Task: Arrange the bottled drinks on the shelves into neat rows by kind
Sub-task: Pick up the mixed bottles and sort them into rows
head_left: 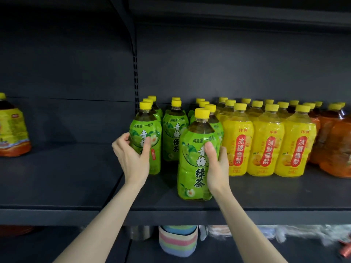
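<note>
Green-labelled tea bottles with yellow caps stand in three rows on the dark shelf (266,198). My left hand (131,154) grips the front bottle of the left row (147,130) around its middle. My right hand (216,162) grips a green bottle (193,168) that stands well forward of the others, near the shelf's front edge. The middle green row (174,130) stands between them, a little further back. Yellow-labelled pear drink bottles (267,141) fill rows to the right of the green ones.
Orange-labelled bottles (334,143) stand at the far right. A lone yellow-and-orange bottle (11,130) sits at the left edge on the neighbouring shelf bay. A slotted upright post (135,73) divides the bays. Below, a striped container (178,240) and wrapped goods lie on the lower shelf.
</note>
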{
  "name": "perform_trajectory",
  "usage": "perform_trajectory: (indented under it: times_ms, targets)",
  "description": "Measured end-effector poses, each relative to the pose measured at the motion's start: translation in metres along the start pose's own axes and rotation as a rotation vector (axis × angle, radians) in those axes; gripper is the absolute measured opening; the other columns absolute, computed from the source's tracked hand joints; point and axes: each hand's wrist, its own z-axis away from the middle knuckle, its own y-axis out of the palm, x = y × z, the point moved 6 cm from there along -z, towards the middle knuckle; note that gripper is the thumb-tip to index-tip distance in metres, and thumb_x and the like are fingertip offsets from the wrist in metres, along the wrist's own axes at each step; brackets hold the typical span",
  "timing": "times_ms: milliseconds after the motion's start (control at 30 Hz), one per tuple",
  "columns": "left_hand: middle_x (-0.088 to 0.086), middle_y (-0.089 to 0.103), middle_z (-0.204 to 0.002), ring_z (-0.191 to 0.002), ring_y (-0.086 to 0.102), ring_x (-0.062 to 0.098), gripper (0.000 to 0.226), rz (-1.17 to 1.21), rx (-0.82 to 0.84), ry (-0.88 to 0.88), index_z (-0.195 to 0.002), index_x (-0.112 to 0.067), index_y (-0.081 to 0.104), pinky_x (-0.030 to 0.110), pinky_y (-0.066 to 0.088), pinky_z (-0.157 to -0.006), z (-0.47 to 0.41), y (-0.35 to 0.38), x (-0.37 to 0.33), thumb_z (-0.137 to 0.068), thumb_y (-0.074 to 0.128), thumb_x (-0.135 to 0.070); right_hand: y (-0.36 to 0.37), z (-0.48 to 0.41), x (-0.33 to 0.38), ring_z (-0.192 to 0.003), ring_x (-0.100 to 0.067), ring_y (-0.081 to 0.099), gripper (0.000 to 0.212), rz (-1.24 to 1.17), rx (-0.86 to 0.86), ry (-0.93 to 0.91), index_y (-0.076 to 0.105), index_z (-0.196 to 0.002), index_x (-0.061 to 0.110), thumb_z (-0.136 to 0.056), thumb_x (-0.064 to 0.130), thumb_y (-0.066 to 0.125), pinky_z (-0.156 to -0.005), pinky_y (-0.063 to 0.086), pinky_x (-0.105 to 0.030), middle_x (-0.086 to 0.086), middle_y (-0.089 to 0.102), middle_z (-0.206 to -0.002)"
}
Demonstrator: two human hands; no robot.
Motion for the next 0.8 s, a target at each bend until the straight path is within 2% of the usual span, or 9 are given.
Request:
perform_trajectory:
  times_ms: [133,200,267,333,400,467,533,667,800]
  targets:
    - [0.014,0.034,-0.138,-0.129,0.033,0.025,0.081,0.019,0.138,-0.044,-0.136,-0.007,0.033,0.034,0.028,-0.102,-0.018,0.007,0.022,-0.080,0.049,-0.062,0.031,0.005,0.002,-0.128,-0.006,0.033,0.098,0.052,-0.079,-0.021,0.025,-0.150,0.013,-0.072,0.066,0.052,-0.104,0.024,-0.027,-0.001,0.034,-0.152]
    - [0.010,0.033,-0.141,-0.131,0.034,0.022,0.089,0.079,0.215,-0.051,-0.140,-0.011,0.029,0.038,0.031,-0.105,-0.024,0.014,0.030,-0.077,0.042,-0.071,0.039,0.005,0.000,-0.133,-0.012,0.034,0.093,0.063,-0.119,-0.024,0.027,-0.149,0.011,-0.076,0.061,0.053,-0.104,0.024,-0.026,-0.001,0.037,-0.150]
    - [0.008,0.036,-0.142,-0.130,0.038,0.020,0.088,0.144,0.257,-0.059,-0.144,-0.012,0.026,0.035,0.034,-0.104,-0.026,0.020,0.034,-0.081,0.044,-0.072,0.040,0.006,0.000,-0.120,-0.007,0.037,0.086,0.094,-0.179,-0.054,0.037,-0.144,0.007,-0.081,0.062,0.059,-0.098,0.024,-0.024,0.001,0.045,-0.137]
    - [0.006,0.044,-0.140,-0.125,0.045,0.018,0.083,0.210,0.263,-0.076,-0.145,-0.014,0.025,0.027,0.036,-0.098,-0.027,0.023,0.035,-0.082,0.045,-0.065,0.041,0.006,0.000,-0.113,-0.003,0.035,0.095,0.136,-0.258,-0.076,0.046,-0.138,0.008,-0.069,0.073,0.053,-0.098,0.026,-0.025,0.002,0.046,-0.130]
    - [0.005,0.052,-0.133,-0.117,0.052,0.017,0.078,0.237,0.240,-0.095,-0.143,-0.015,0.029,0.024,0.039,-0.091,-0.025,0.024,0.036,-0.081,0.045,-0.061,0.042,0.005,-0.002,-0.107,-0.008,0.042,0.091,0.202,-0.326,-0.091,0.059,-0.115,0.014,-0.060,0.085,0.046,-0.095,0.034,-0.031,0.004,0.049,-0.117]
    - [0.006,0.056,-0.128,-0.111,0.055,0.017,0.075,0.249,0.223,-0.101,-0.139,-0.014,0.034,0.022,0.039,-0.085,-0.023,0.024,0.037,-0.081,0.045,-0.060,0.045,0.003,-0.004,-0.089,-0.011,0.044,0.066,0.240,-0.353,-0.102,0.050,-0.078,0.021,-0.062,0.084,0.044,-0.084,0.036,-0.031,0.003,0.049,-0.098]
    - [0.008,0.056,-0.127,-0.111,0.054,0.019,0.073,0.253,0.215,-0.088,-0.136,-0.013,0.036,0.022,0.038,-0.083,-0.023,0.023,0.037,-0.081,0.045,-0.060,0.047,0.001,-0.005,-0.076,-0.009,0.041,0.051,0.263,-0.381,-0.127,0.041,-0.065,0.026,-0.067,0.077,0.046,-0.076,0.033,-0.028,0.006,0.046,-0.084]
    - [0.011,0.052,-0.129,-0.117,0.050,0.025,0.082,0.215,0.199,-0.075,-0.137,-0.011,0.034,0.031,0.041,-0.085,-0.022,0.023,0.038,-0.077,0.042,-0.068,0.053,0.001,-0.009,-0.079,-0.005,0.051,0.058,0.294,-0.420,-0.152,0.052,-0.093,0.024,-0.067,0.076,0.048,-0.074,0.037,-0.026,0.014,0.055,-0.085]
    - [0.012,0.049,-0.130,-0.118,0.048,0.028,0.088,0.186,0.203,-0.080,-0.137,-0.008,0.033,0.037,0.044,-0.088,-0.020,0.020,0.033,-0.074,0.042,-0.070,0.059,-0.002,-0.006,-0.074,-0.006,0.043,0.062,0.370,-0.416,-0.182,0.049,-0.086,0.014,-0.073,0.074,0.055,-0.066,0.028,-0.024,0.003,0.049,-0.088]
